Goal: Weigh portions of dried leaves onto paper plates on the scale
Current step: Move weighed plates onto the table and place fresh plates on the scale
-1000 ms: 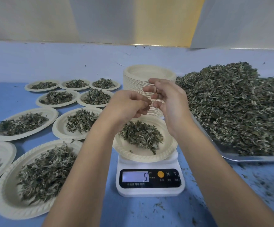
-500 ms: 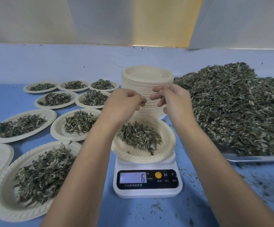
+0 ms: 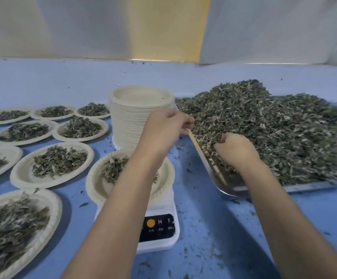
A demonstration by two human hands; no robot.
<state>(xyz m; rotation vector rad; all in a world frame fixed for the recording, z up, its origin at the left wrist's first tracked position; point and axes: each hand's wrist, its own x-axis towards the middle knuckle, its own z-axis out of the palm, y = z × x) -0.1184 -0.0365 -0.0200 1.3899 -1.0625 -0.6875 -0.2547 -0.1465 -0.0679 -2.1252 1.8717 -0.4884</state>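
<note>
1. Two bare hands are working over a blue desk (image 3: 203,190). The right hand (image 3: 236,152) is digging into the dried leaves (image 3: 284,127) heaped on a metal tray (image 3: 314,186) at the right, and its fingers are curling round a clump at the heap's near-left edge.
2. The left hand (image 3: 163,129) is hovering in front of the stack of paper plates (image 3: 139,109), just left of the tray's edge. Its fingers are bunching against the thumb, though I cannot tell whether it is pinching any leaf.
3. The scale (image 3: 159,226) is sitting near the centre, carrying a paper plate (image 3: 92,182) with a small portion (image 3: 111,168) lying in it. The left forearm (image 3: 123,198) is crossing over both and covering the reading.
4. Filled plates (image 3: 18,176) are lying in rows on the left of the desk, each holding a mound of leaves.
5. Loose crumbs (image 3: 187,170) are lying scattered on the desk around the scale and tray.
</note>
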